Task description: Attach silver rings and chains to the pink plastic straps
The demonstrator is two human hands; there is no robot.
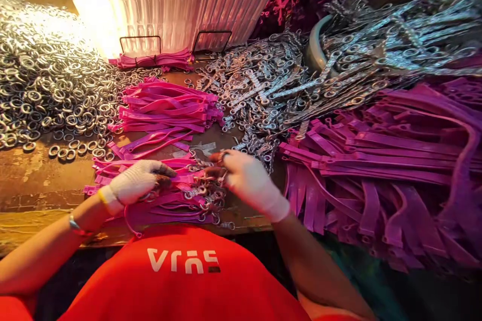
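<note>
A wide brown bench (37, 180) carries everything. At its right lies a big heap of purple straps (395, 160), with a tangle of metal clips (271, 85) behind it. A mound of silver rings (41, 75) fills the left. Mid-bench sits a stack of pink straps (165, 108), and a lower pile of pink straps with clips (188, 193) lies at the near edge. The gloved left hand (137, 180) rests curled on this pile; the gloved right hand (248, 178) pinches a small metal clip (211, 173) just above it.
</note>
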